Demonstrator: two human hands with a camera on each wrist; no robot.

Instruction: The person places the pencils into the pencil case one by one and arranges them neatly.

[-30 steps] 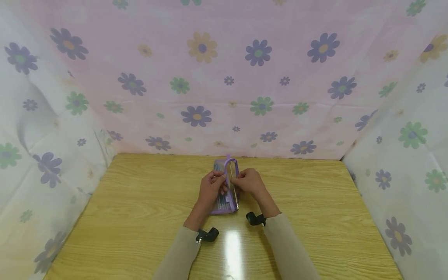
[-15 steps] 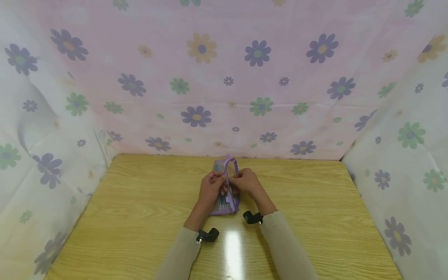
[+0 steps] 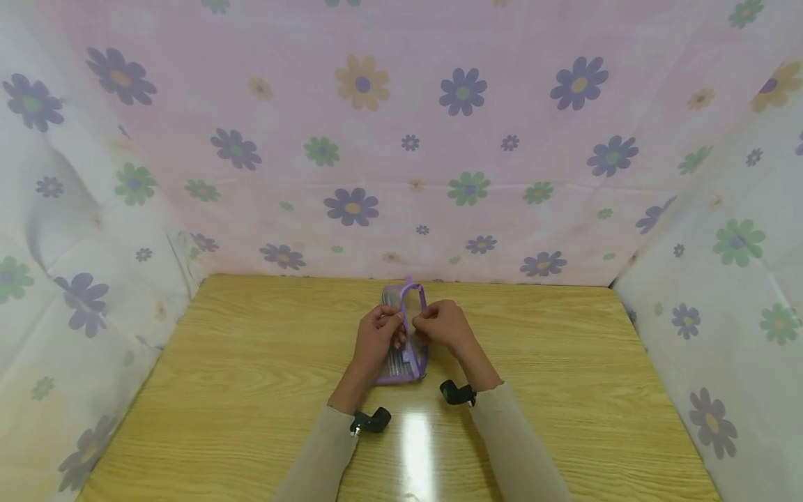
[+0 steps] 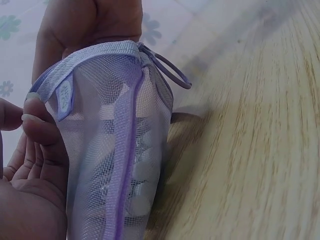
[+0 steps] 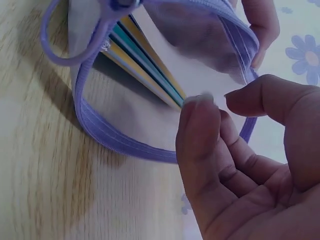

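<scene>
A see-through mesh pencil case (image 3: 397, 362) with purple trim stands on the table, its zipped mouth spread. My left hand (image 3: 378, 333) pinches the purple edge of the mouth between thumb and fingertip. Inside lie several pencils (image 5: 145, 60), yellow and teal, best seen in the right wrist view. My right hand (image 3: 444, 325) is at the right side of the mouth, with thumb and index finger apart and nothing between them. A purple ring (image 5: 47, 40) hangs at the near end of the zip. The left wrist view shows the mesh side and a small purple tab (image 4: 65, 97).
The wood-grain table (image 3: 263, 362) extends to both sides of the case. Flower-print cloth (image 3: 401, 160) walls in the back and both sides. A black wrist camera (image 3: 371, 420) sits on the left wrist, another black camera (image 3: 456, 392) on the right.
A long gold-coloured pencil, first along the mouth at my right fingertips, has gone down into the case. My right fingers have let go of it. My left hand stays at the edge.
</scene>
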